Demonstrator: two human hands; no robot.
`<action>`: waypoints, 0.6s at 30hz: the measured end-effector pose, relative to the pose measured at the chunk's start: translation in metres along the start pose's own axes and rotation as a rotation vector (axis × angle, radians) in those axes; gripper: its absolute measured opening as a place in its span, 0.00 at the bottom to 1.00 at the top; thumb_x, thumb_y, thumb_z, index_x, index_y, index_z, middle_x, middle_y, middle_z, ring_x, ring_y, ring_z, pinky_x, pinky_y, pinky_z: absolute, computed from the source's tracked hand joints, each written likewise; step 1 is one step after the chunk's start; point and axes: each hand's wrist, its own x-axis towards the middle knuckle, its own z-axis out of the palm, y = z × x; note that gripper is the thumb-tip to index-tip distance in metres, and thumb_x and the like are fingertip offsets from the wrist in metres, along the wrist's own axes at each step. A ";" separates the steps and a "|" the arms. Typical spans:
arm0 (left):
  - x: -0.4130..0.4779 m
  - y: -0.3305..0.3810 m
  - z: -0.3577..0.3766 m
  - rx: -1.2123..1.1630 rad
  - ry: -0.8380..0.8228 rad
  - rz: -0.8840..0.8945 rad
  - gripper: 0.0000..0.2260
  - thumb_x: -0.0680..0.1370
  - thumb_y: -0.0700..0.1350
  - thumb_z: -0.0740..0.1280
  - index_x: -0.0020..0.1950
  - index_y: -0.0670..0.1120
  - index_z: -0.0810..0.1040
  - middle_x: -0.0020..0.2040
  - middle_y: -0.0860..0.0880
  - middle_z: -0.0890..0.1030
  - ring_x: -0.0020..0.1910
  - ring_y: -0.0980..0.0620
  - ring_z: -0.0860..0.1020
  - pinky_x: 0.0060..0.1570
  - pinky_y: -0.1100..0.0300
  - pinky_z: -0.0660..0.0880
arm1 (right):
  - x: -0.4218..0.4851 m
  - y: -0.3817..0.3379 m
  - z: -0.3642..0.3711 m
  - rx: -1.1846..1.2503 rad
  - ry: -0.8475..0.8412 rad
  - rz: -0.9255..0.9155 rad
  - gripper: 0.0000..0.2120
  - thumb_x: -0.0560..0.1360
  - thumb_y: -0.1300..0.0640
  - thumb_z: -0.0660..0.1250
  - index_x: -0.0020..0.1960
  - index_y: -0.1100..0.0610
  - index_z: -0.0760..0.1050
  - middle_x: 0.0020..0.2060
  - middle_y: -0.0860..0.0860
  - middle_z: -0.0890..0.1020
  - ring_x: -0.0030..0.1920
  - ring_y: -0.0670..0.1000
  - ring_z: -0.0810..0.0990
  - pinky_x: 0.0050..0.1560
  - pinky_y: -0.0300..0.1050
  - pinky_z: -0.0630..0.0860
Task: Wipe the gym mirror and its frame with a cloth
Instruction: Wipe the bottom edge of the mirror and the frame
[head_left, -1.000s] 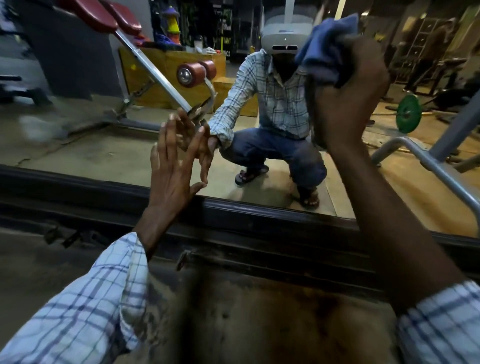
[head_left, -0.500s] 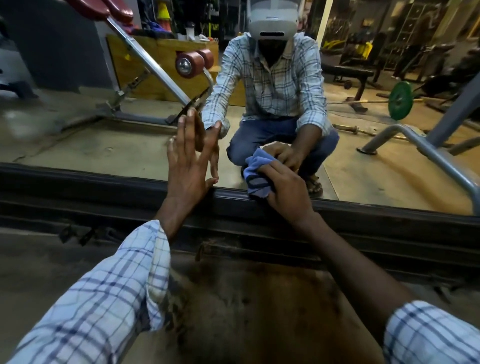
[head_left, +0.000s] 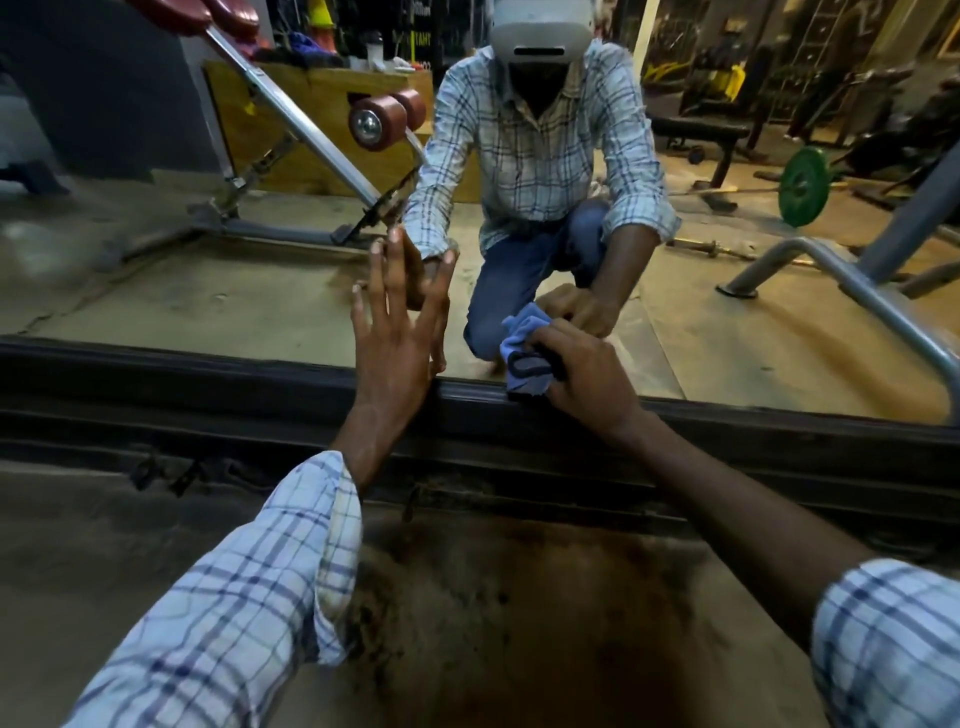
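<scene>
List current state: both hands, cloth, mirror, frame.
left hand, open, fingers straight, flat against the glass
right hand, gripping the cloth
cloth, blue, bunched, pressed where glass meets frame
mirror, upright, reflecting the crouching person
frame, dark bottom rail, cloth touching its upper edge

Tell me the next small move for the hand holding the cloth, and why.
Probably slide the right hand sideways along the frame: it grips the blue cloth at the bottom edge of the mirror, with the left hand flat against it.
</scene>
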 end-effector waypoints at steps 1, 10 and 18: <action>0.000 0.001 0.001 -0.002 0.006 -0.003 0.54 0.70 0.46 0.82 0.85 0.53 0.48 0.83 0.33 0.46 0.83 0.33 0.46 0.72 0.30 0.63 | 0.000 0.002 0.002 0.014 -0.012 0.005 0.09 0.75 0.55 0.64 0.53 0.55 0.78 0.47 0.51 0.80 0.43 0.55 0.81 0.37 0.54 0.77; 0.000 0.000 0.004 0.002 0.022 -0.002 0.52 0.69 0.47 0.82 0.85 0.50 0.53 0.82 0.30 0.47 0.82 0.31 0.47 0.73 0.32 0.63 | -0.010 0.011 0.018 0.105 0.082 -0.009 0.08 0.76 0.57 0.68 0.53 0.59 0.79 0.48 0.52 0.81 0.42 0.53 0.81 0.38 0.52 0.78; 0.000 0.001 -0.002 0.027 -0.052 -0.053 0.63 0.61 0.50 0.86 0.86 0.53 0.49 0.84 0.36 0.41 0.83 0.36 0.42 0.73 0.33 0.65 | -0.013 0.011 0.020 0.153 0.138 -0.039 0.08 0.76 0.54 0.64 0.50 0.58 0.78 0.44 0.50 0.78 0.40 0.47 0.75 0.38 0.38 0.69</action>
